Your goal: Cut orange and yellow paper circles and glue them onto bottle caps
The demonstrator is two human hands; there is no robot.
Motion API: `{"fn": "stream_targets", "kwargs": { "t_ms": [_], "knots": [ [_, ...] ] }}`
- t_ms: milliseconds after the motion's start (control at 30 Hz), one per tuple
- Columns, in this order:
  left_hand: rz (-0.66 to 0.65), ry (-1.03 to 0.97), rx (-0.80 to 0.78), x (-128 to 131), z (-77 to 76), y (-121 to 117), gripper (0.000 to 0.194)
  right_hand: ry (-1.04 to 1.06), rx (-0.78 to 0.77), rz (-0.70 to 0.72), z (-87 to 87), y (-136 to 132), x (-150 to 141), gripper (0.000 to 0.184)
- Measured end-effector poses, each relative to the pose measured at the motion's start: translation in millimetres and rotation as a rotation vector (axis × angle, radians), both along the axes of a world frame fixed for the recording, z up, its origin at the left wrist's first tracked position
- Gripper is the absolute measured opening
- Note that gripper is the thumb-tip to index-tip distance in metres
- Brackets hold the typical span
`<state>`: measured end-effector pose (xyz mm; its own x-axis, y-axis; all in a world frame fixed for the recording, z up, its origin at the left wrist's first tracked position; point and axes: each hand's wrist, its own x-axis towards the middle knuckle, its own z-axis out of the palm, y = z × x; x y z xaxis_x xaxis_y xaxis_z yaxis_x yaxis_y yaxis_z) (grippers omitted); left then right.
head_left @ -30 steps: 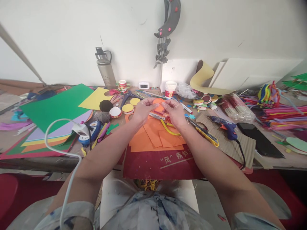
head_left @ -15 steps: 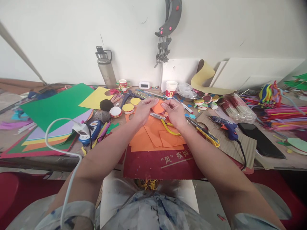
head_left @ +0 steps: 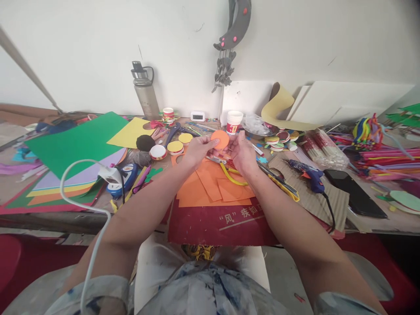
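As right hand (head_left: 244, 154) opens, orange disc (head_left: 221, 139) clearer

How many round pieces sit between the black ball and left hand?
3: white piece at left, front yellow piece in middle, rear yellow piece nearest the left hand. Others may be hidden.

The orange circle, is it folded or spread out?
Spread out: the orange circle shows its round face, with no fold visible. The left hand's thumb covers part of its edge.
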<state>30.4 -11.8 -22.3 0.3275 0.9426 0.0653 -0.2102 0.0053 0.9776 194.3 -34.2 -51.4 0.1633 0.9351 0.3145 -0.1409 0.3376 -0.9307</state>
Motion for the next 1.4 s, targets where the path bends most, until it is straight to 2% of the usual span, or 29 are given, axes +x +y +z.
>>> {"fn": "stream_targets", "kwargs": {
  "t_ms": [100, 233, 300, 467, 633, 733, 867, 1000, 1200, 1300, 1400],
  "knots": [
    [0.002, 0.055, 0.025, -1.4, 2.5, -0.7, 0.045, 0.045, -0.011, 0.023, 2.5, -3.1, -1.1, 0.074],
    [-0.074, 0.167, 0.117, 0.4, 1.6, -4.1, 0.045, -0.139, 0.075, -0.088, 3.0, -6.4, -0.9, 0.06],
    [-0.101, 0.13, 0.122, 3.5, -1.3, -7.0, 0.043, -0.172, 0.103, -0.166, 2.0, -5.9, -0.5, 0.058],
    [-0.113, 0.037, 0.052, 11.2, -10.4, -11.6, 0.042, -0.036, 0.06, -0.234, -2.6, -2.1, -3.5, 0.062],
    [-0.101, 0.046, 0.017, 8.9, -10.0, -7.1, 0.044, 0.039, 0.042, -0.164, -1.4, -3.6, -5.1, 0.063],
    [-0.111, 0.063, 0.008, 4.0, -6.3, -3.0, 0.042, 0.07, -0.038, -0.109, 1.6, -3.6, -2.4, 0.069],
    [-0.085, 0.099, 0.022, -2.2, -2.0, 2.0, 0.036, 0.009, -0.095, -0.036, 1.5, -1.0, 0.3, 0.077],
    [-0.132, 0.128, 0.061, -2.4, -2.2, 3.5, 0.04, -0.13, 0.0, -0.065, -2.6, 0.6, 2.5, 0.073],
    [-0.173, 0.022, 0.038, 6.8, -12.6, 0.6, 0.045, -0.053, -0.029, -0.071, -2.3, -0.7, 4.4, 0.07],
    [-0.12, -0.088, -0.007, 5.3, -14.5, 4.1, 0.045, 0.018, -0.016, -0.058, -1.5, 1.1, 4.3, 0.061],
    [-0.07, -0.183, -0.073, 0.5, -11.8, 10.0, 0.042, 0.016, 0.052, -0.13, -2.5, 4.0, 7.2, 0.04]
  ]
}}
